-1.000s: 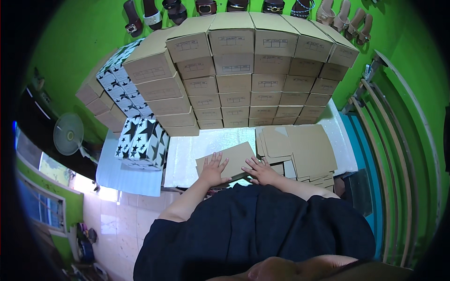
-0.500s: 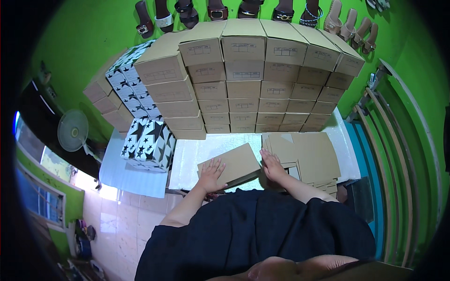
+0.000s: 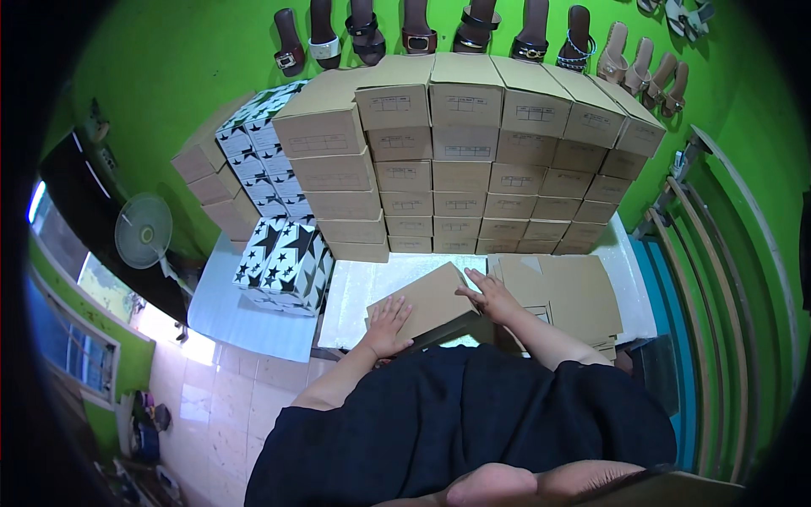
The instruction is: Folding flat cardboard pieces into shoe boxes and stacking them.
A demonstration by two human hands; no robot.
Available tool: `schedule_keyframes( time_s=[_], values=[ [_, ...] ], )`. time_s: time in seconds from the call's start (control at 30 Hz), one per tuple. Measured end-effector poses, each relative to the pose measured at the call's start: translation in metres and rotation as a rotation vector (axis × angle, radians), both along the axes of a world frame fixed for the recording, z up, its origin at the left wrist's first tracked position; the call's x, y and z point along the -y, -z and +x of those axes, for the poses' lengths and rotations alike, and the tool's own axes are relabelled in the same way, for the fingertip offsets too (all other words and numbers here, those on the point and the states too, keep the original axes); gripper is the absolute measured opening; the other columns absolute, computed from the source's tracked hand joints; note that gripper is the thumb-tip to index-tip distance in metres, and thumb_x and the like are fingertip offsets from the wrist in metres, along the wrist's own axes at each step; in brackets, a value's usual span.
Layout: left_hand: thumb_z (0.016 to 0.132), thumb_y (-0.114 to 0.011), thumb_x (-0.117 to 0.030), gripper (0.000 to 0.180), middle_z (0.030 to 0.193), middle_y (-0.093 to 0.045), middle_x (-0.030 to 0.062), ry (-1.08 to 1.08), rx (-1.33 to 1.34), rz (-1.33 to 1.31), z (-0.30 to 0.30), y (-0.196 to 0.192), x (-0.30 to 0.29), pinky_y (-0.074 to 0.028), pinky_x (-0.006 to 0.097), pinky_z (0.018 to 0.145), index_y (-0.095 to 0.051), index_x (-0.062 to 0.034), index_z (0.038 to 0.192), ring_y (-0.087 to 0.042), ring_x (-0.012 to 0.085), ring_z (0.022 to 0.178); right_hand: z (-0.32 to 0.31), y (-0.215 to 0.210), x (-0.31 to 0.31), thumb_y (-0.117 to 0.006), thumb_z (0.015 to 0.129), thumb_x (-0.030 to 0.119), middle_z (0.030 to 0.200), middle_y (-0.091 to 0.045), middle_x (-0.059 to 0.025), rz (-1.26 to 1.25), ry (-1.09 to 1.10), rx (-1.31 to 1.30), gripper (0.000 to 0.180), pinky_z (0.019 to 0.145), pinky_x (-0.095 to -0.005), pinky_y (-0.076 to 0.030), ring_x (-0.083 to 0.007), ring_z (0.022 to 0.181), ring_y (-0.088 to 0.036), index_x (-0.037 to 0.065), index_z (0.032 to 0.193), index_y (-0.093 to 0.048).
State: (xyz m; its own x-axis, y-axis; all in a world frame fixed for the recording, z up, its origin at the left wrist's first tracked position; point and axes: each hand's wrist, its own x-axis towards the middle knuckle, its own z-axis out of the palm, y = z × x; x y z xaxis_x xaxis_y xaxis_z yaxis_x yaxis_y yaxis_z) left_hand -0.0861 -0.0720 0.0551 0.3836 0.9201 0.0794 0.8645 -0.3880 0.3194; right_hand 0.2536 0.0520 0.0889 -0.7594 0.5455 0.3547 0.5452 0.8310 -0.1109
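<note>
A plain brown cardboard box (image 3: 432, 297) lies at an angle on the white tabletop (image 3: 353, 291) in front of me. A dark gap runs along its near side, below the top panel. My left hand (image 3: 389, 328) rests on the left part of the top, fingers spread, thumb toward the near edge. At the box's right end is my right hand (image 3: 492, 297), its fingers stretched and apart, touching or very near the edge. Flat brown cardboard sheets (image 3: 583, 291) are stacked just right of it, partly beneath my right forearm.
Closed brown boxes (image 3: 460, 177) form a tall wall behind the table. Star-patterned white boxes (image 3: 291, 266) stand at the left, beside a fan (image 3: 144, 232). Sandals (image 3: 420, 29) hang on the green wall. A wooden rack (image 3: 701, 287) stands at the right.
The view has shifted, so the surroundings sit lower and further right. My right hand has moved from beside the cardboard sheets onto the box's right end. My left hand stays on top.
</note>
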Motion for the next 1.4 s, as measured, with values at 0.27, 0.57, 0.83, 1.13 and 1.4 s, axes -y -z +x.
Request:
schedule_keyframes(
  time_s=[0.27,0.57,0.83,1.13,1.4],
  values=[
    [0.088,-0.06,-0.047,0.081,0.164,-0.016,0.009,-0.006,0.06,-0.019,-0.04,0.006,0.001,-0.014,0.06,0.117,-0.025,-0.0207,0.156,-0.012,0.0375,0.15,-0.013,-0.028,0.024,-0.072,0.077,0.016,0.158,-0.033,-0.0042,-0.008,-0.204,0.097,0.079,0.111,-0.0592,-0.031,-0.0298,0.145,-0.033,0.027,0.147,-0.036],
    [0.091,-0.059,-0.043,0.079,0.162,-0.018,0.0171,-0.236,0.021,0.027,-0.045,0.005,-0.01,-0.018,0.061,0.116,-0.025,-0.0109,0.155,-0.016,0.0414,0.148,-0.007,-0.008,0.057,-0.078,0.069,0.029,0.153,-0.039,-0.0057,0.072,-0.034,0.027,0.084,0.113,-0.0637,-0.024,-0.0283,0.143,-0.035,0.016,0.143,-0.04],
    [0.092,-0.059,-0.043,0.084,0.162,-0.008,0.0243,-0.234,-0.013,-0.136,-0.013,0.013,-0.038,-0.018,0.061,0.115,-0.019,-0.007,0.156,-0.011,0.0436,0.149,0.1,-0.017,0.085,-0.08,0.062,0.022,0.153,-0.038,-0.0087,0.163,0.382,-0.149,0.088,0.114,-0.0628,-0.021,-0.0334,0.144,-0.031,0.016,0.141,-0.042],
    [0.09,-0.058,-0.048,0.087,0.161,-0.006,0.0279,-0.104,-0.132,-0.285,0.062,0.035,-0.074,-0.019,0.062,0.115,-0.017,-0.008,0.156,-0.009,0.0485,0.148,0.261,-0.028,0.152,-0.083,0.056,0.022,0.152,-0.038,-0.0125,0.266,0.739,-0.17,0.1,0.111,-0.0549,-0.032,-0.0382,0.141,-0.034,0.015,0.144,-0.036],
    [0.089,-0.053,-0.061,0.097,0.162,0.007,0.026,-0.328,-0.192,-0.486,0.143,0.056,-0.093,-0.008,0.068,0.114,-0.006,-0.0119,0.158,0.007,0.053,0.146,0.362,-0.029,0.152,-0.084,0.057,0.019,0.153,-0.034,-0.0138,0.314,1.03,-0.185,0.103,0.112,-0.051,-0.033,-0.04,0.143,-0.03,0.014,0.145,-0.031]
  ],
)
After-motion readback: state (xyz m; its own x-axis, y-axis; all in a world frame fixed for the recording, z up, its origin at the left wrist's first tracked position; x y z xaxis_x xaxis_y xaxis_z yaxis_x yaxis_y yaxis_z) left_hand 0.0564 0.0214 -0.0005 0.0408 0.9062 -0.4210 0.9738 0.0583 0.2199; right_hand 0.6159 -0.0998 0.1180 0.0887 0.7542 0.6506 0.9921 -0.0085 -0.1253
